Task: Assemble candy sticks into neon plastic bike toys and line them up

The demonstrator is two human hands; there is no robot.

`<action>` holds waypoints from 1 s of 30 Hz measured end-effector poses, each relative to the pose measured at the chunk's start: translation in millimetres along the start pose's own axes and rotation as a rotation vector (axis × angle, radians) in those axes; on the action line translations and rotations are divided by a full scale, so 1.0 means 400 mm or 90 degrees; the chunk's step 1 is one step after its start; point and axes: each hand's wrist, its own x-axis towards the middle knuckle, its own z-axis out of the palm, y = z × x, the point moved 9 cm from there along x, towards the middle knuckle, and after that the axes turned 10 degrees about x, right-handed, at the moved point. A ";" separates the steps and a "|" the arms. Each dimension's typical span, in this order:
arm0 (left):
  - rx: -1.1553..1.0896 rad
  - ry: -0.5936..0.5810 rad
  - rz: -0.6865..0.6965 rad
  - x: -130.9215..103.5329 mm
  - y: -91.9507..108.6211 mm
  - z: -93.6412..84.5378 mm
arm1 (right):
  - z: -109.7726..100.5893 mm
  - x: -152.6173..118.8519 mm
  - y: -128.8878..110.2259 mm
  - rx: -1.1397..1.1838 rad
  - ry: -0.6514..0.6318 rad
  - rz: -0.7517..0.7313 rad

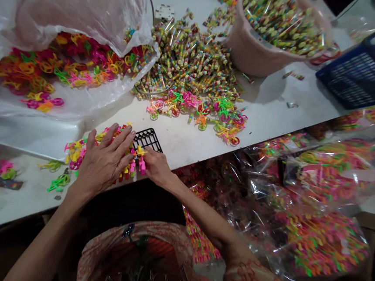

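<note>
My left hand (105, 161) lies with its fingers stretched out over a row of small pink, yellow and red plastic toy pieces (75, 152) at the table's near edge. Its palm hides many of them. Close by on the right, the fingers of my right hand (156, 166) are closed at a pink and yellow plastic toy piece (141, 160); the fingertips are partly hidden. A black plastic grid rack (148, 139) shows beyond both hands, its nearer part covered by the pieces and my fingers.
Beyond lie loose toy bicycles (203, 111) and a heap of small candy-filled tubes (191, 57). A plastic bag (71, 8) of bright pieces stands left, a pink tub (250, 54) and blue basket (360, 72) right. Packed bags (332, 170) sit below the table edge.
</note>
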 end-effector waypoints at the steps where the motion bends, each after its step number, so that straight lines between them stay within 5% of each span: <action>1: 0.000 0.000 0.000 0.000 -0.001 0.001 | 0.009 0.001 -0.010 -0.039 -0.031 0.002; 5: 0.009 -0.001 0.009 -0.003 -0.002 0.002 | -0.001 0.020 -0.028 -0.108 -0.109 0.013; 8: 0.019 0.001 0.012 -0.004 -0.002 0.000 | -0.067 0.072 -0.012 -0.100 -0.153 -0.004; 12: 0.037 0.013 0.013 -0.003 0.000 -0.003 | -0.266 0.188 0.080 -0.219 0.085 0.131; 14: 0.047 0.021 0.014 -0.002 0.000 -0.003 | -0.290 0.224 0.110 -0.264 0.096 0.168; 17: 0.058 0.030 0.011 -0.001 -0.002 -0.005 | -0.276 0.217 0.123 -0.255 0.102 0.147; 20: 0.064 0.024 0.018 -0.002 0.001 -0.006 | -0.276 0.147 0.132 -0.152 0.202 0.127; 24: 0.068 0.024 0.023 -0.003 0.004 -0.009 | -0.230 0.078 0.151 0.186 0.238 0.096; 27: 0.074 0.030 0.024 -0.003 0.003 -0.008 | -0.166 0.080 0.151 0.451 0.197 0.095; 30: 0.071 0.034 0.027 -0.003 0.006 -0.007 | -0.125 0.101 0.128 0.559 0.170 0.084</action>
